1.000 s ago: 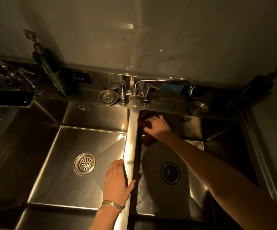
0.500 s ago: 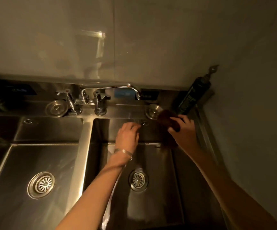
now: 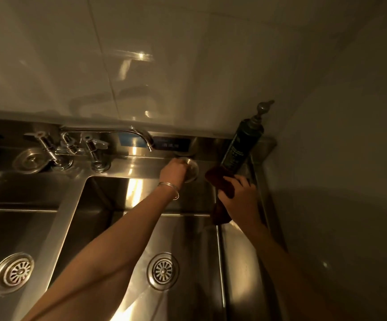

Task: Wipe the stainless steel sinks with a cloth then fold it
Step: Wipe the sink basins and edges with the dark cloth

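1. The left sink (image 3: 14, 230) sits at the far left. A spare stopper (image 3: 30, 160) lies on the back ledge (image 3: 139, 162), just beside the taps (image 3: 72, 147).
2. The right sink (image 3: 187, 239) takes up the centre, and the left forearm crosses above it.
3. The left hand (image 3: 176, 169) reaches to the ledge. Its grip is curled over a round stopper (image 3: 193, 169), apparently to lift it aside. The metal looks slick, so a loose hold could let the stopper drop and clatter into the basin below.
4. The cloth (image 3: 219, 181) is dark red and bunched. It is at the sink's rear right corner, partly on the ledge and partly trailing down the inner wall.
5. The right hand (image 3: 241, 198) has its grip closed on the cloth, thumb and fingers wrapped round the wad.
6. A tall pump bottle (image 3: 243, 144) stands tilted in the corner, its base touching or just beside the cloth. This looks like the main hazard: a hard wipe into that corner could knock it over or drag it off the ledge.
7. The light is dim, so streaks or missed patches could go unnoticed. The wiping looks unfinished, and the cloth has not yet been folded.
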Demonstrator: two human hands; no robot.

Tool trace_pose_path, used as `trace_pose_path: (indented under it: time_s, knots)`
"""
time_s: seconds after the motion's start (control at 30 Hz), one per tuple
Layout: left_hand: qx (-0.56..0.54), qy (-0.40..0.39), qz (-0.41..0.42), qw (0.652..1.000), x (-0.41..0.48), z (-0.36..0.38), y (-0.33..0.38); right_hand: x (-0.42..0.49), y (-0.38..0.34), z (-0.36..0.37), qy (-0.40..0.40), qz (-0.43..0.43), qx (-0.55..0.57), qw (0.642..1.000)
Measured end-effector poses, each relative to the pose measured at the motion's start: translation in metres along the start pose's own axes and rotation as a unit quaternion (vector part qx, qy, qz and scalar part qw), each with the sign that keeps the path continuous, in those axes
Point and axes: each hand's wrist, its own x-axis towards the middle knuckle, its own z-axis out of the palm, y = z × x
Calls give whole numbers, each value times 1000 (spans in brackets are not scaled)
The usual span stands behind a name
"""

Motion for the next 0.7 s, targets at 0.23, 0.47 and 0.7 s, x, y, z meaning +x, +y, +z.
trace_pose_path:
  time_s: [0.23,0.47,0.7]
  knots:
    - [59,20,-3,998,-1,-8,1,7,-14,0,1,-17,69,997]
    - [79,141,145,976,-89,-43,-17,29,-50,7,-20,-9,49,999]
    - [63,111,75,989,-159,-57,-87,65,-78,40,-90,55,-45,993]
